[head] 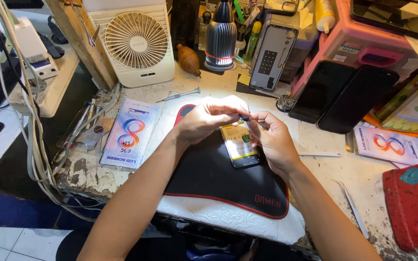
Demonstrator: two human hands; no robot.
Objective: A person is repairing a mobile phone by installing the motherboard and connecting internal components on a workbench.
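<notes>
Right at the middle of the frame, both hands are meeting over an opened phone that is lying face down on a black mat with a red edge. The left hand is curling its fingers nearly closed, and the right hand is doing the same, so that the fingertips of both are pinching a small dark part between them just above the top of the phone. What that part is stays too small to tell. Holding it close under the bright light is likely helping the person see it, and the mat is probably keeping the phone from sliding or scratching.

Around them the worktop is looking worn and stained. A white fan is standing at the upper left, a silver lamp is sitting beside it at the top centre, and a screwdriver is lying just below the fan. A screen package is resting left of the mat, another is lying at the right edge, two dark phones are leaning at the upper right, and tweezers are lying at the lower right. White cables are hanging down the left side.
</notes>
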